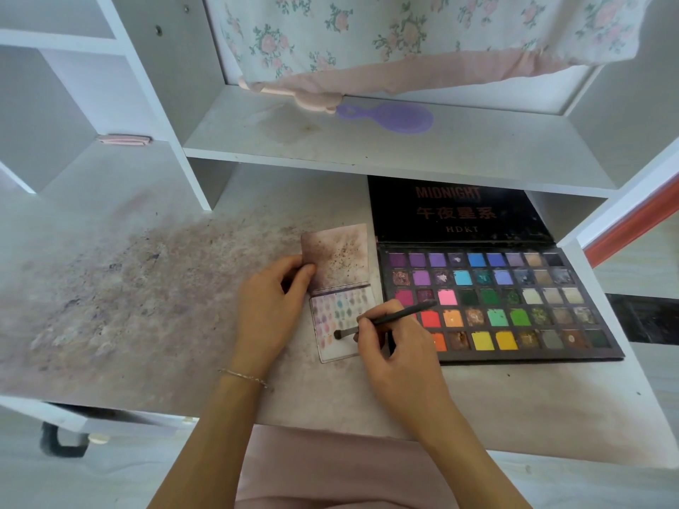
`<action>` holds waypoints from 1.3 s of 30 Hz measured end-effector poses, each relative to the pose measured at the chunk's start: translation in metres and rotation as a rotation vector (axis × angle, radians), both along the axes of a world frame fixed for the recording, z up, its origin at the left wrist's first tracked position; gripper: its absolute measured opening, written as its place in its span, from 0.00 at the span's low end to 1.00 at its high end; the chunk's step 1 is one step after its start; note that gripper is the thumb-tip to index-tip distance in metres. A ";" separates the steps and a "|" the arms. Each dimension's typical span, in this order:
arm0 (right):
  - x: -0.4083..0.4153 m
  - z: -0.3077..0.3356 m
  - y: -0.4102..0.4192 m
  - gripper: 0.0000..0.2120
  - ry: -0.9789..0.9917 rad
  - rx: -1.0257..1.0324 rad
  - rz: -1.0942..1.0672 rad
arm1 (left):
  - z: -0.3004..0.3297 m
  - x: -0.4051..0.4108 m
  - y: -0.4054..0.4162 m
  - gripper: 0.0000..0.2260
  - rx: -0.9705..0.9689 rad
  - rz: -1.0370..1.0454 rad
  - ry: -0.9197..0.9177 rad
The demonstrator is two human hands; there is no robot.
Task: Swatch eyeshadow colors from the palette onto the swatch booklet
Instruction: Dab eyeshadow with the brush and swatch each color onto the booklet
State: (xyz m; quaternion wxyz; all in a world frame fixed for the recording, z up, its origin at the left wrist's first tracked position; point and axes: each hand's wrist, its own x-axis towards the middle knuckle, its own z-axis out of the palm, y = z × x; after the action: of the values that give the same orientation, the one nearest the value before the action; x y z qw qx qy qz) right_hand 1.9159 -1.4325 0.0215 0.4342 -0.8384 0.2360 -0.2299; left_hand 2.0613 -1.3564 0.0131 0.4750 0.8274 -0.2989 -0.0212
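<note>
the left hand (pixel 270 306) pinches the swatch booklet's (pixel 336 310) raised cover, thumb on top. just right, the brush (pixel 382 321) tip touches the lower page; its handle slants up-right over the palette (pixel 514 299). the right hand (pixel 389 343) pinches it, nearer the pans.
</note>
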 end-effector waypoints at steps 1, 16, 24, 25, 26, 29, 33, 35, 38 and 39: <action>0.000 -0.001 0.000 0.05 0.007 0.004 0.004 | 0.000 0.000 0.000 0.07 -0.003 0.002 0.006; 0.000 -0.003 -0.001 0.05 0.034 -0.028 0.017 | -0.002 0.001 0.000 0.05 -0.008 0.017 -0.001; 0.000 -0.002 -0.001 0.07 0.037 -0.048 0.021 | -0.002 0.001 0.000 0.05 -0.005 0.015 -0.009; 0.000 -0.002 -0.001 0.07 0.037 -0.044 0.024 | -0.002 0.001 0.000 0.05 -0.004 0.014 -0.008; 0.000 -0.002 -0.001 0.07 0.038 -0.040 0.024 | -0.002 0.001 0.000 0.05 -0.002 0.011 -0.006; 0.000 -0.002 -0.001 0.06 0.038 -0.044 0.015 | -0.002 0.000 0.000 0.06 -0.004 0.007 0.008; 0.001 -0.002 0.000 0.06 0.032 -0.055 0.010 | -0.001 0.000 0.000 0.06 -0.006 0.013 0.000; 0.001 -0.003 -0.001 0.06 0.028 -0.049 0.008 | 0.000 0.000 0.000 0.06 -0.005 0.016 0.004; -0.001 0.000 -0.001 0.05 -0.069 0.068 -0.021 | 0.001 -0.001 0.000 0.06 -0.006 0.016 0.016; -0.002 0.001 -0.001 0.06 -0.140 0.118 -0.043 | 0.001 -0.001 0.000 0.06 -0.003 0.017 0.015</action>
State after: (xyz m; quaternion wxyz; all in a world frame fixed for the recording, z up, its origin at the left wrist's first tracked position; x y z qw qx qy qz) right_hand 1.9135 -1.4339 0.0225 0.4932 -0.7880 0.2362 -0.2831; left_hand 2.0602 -1.3563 0.0141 0.4787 0.8289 -0.2885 -0.0231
